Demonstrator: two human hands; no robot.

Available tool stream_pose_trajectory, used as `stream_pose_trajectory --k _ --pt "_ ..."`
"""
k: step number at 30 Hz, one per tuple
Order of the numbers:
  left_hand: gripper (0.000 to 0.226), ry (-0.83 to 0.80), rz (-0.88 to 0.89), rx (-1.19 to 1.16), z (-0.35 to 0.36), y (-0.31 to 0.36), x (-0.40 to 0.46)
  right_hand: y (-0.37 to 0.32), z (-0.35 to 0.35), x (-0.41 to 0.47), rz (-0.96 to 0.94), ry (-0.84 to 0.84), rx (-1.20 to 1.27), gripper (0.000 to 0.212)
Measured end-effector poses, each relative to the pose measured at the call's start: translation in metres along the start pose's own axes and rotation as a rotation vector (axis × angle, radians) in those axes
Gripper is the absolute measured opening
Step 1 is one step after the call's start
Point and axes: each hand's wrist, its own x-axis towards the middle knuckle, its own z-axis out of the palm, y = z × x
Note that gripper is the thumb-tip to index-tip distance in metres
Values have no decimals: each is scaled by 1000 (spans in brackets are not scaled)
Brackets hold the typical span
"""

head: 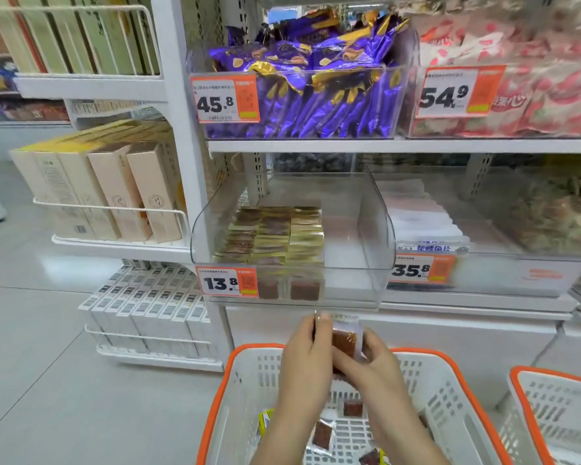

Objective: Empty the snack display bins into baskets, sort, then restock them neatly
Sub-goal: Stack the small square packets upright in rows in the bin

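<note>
A clear display bin with a 13.8 price tag holds neat rows of small brown and gold snack packets on its left side; its right half is bare. Just below the bin's front, my left hand and my right hand together hold a stack of brown snack packets upright above a white basket with an orange rim. A few loose packets lie on the basket's floor.
A second orange-rimmed basket stands at the right. Above is a bin of purple packets and one of pink packets. A white-packet bin sits right of the 13.8 bin. Boxed goods fill the left racks.
</note>
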Motion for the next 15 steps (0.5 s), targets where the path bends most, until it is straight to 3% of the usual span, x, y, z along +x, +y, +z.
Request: stream_pose_trajectory --k 2,6,9,15 --pt "38 -8 195 224 -18 39 29 -37 -3 18 -101 -11 -1 35" --pt "16 -19 406 680 -64 102 104 -112 -12 61 -278 13 -187 45" --pt "8 -303 389 1005 -74 106 149 -150 -18 90 -376 -27 -418 48" --pt "30 -824 233 1178 -57 92 200 -175 -10 133 -468 -143 -970 45"
